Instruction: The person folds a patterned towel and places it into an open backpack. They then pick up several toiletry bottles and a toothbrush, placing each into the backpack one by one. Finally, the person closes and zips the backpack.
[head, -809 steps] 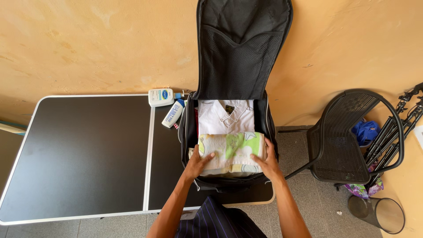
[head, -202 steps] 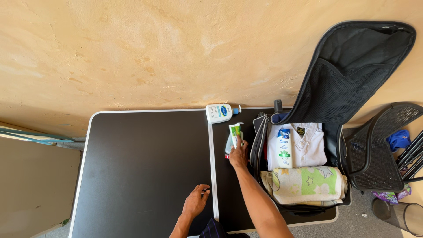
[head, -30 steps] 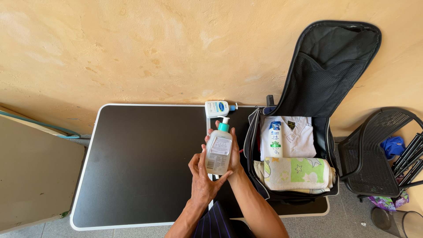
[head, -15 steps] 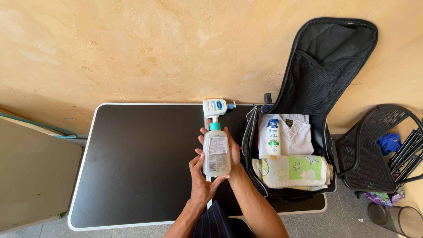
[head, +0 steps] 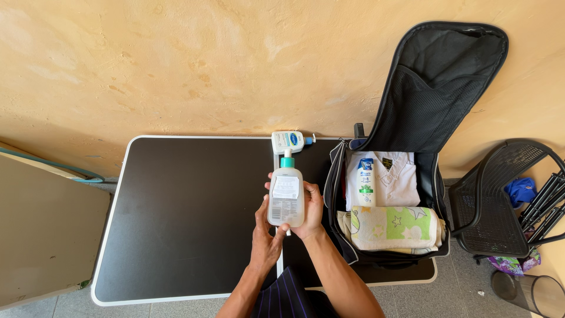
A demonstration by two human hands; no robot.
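Both hands hold a clear pump bottle [head: 286, 197] with a teal collar above the black folding table [head: 188, 218]. My left hand [head: 263, 235] grips its lower left side and my right hand [head: 310, 209] cradles it from behind on the right. To the right stands an open black suitcase [head: 338, 176], lid leaning on the wall. Inside it lie a white shirt [head: 397, 179], a white shampoo bottle [head: 366, 182] on the shirt, and a folded green and cream towel [head: 391, 227].
A white pump bottle [head: 288, 142] lies on the table's far edge by the wall. A black mesh chair [head: 494, 200] with blue cloth stands at right, next to black tripod legs [head: 544, 206] and a wire bin [head: 532, 291].
The pump bottle has stayed in both hands and shifted slightly upward and nearer the camera. My left hand slid lower on its side. The view barely moved.
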